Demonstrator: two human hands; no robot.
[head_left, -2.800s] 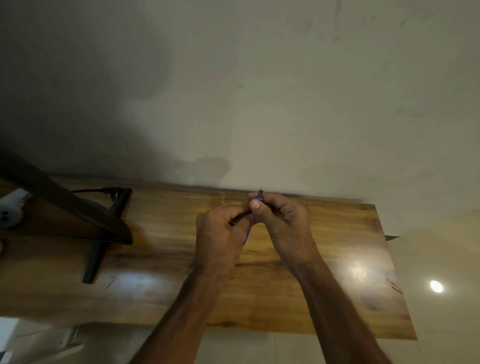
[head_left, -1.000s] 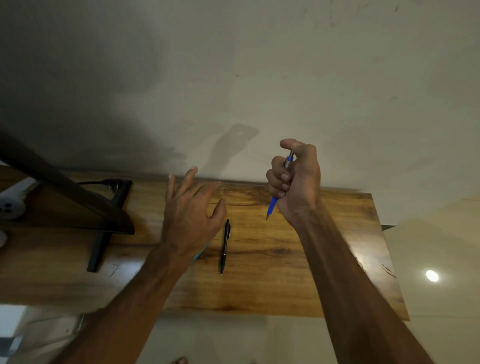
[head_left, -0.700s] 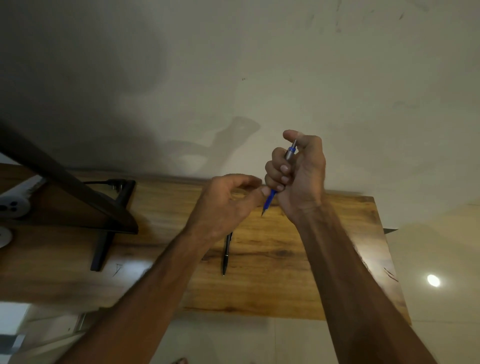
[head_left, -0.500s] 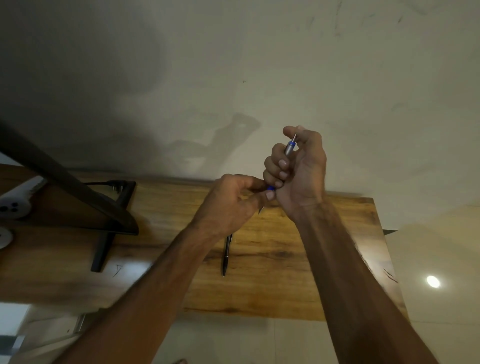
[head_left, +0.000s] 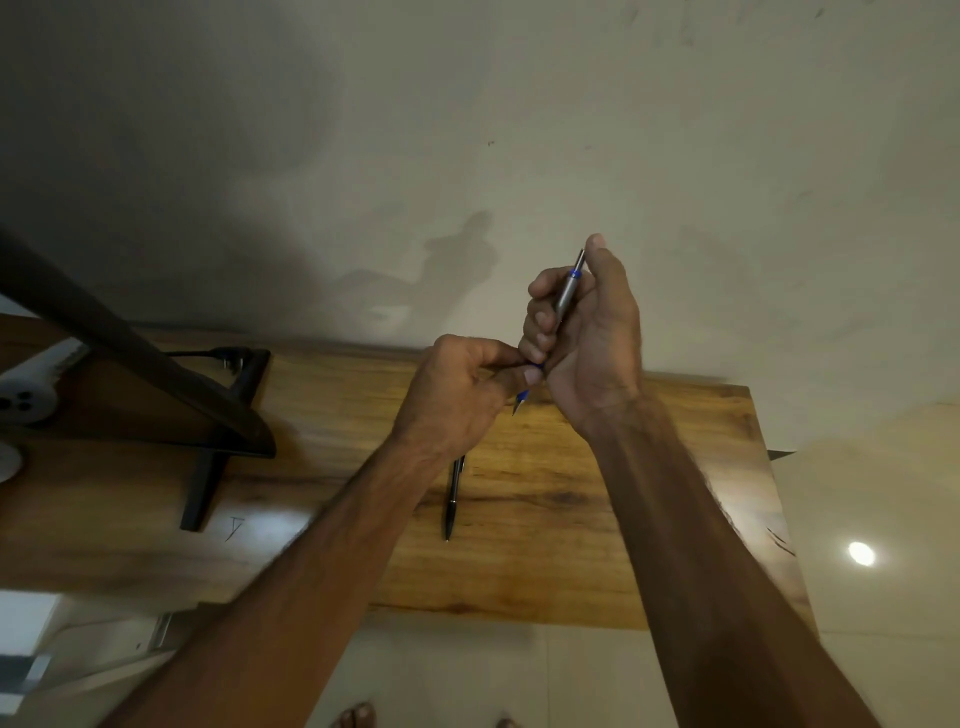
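My right hand (head_left: 587, 338) grips a blue and silver pen (head_left: 566, 291) upright above the wooden table (head_left: 597, 519), thumb near its top end. The pen's tip points down and left. My left hand (head_left: 462, 395) pinches the blue lower part of that pen between thumb and fingers, just above the tip. A black pen (head_left: 451, 504) lies flat on the table below my left wrist, partly hidden by it.
A dark monitor (head_left: 130, 353) on a black stand (head_left: 202, 488) with a cable fills the left of the table. A white power strip (head_left: 26, 400) lies at the far left. A plain wall rises behind. Tiled floor shows below and to the right.
My left hand came off the table, leaving the black pen there, and closed on the lower end of the blue pen. My right hand raised that pen slightly.
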